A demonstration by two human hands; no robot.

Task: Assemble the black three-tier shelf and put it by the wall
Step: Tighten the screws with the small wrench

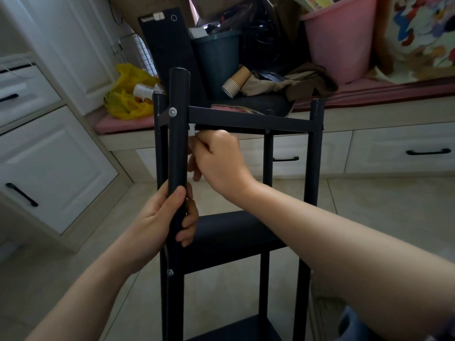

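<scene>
The black three-tier shelf (pixel 248 120) stands upright on the tiled floor in front of me, with its top, middle and bottom tiers fitted between black posts. My left hand (pixel 167 212) grips the near left post (pixel 178 153) below the top tier. A silver screw head (pixel 173 111) shows where that post meets the top frame. Just under the top tier, my right hand (pixel 219 161) pinches a small white part (pixel 192 130) beside the post. What the part is cannot be made out.
A window bench (pixel 369 112) behind the shelf holds a yellow bag (pixel 128 97), a dark bin (pixel 216 60), paper cups (pixel 236 82), a black box (pixel 170 50) and a pink tub (pixel 342 38). White drawers (pixel 49 156) stand at left. Tiled floor (pixel 381 205) lies around the shelf.
</scene>
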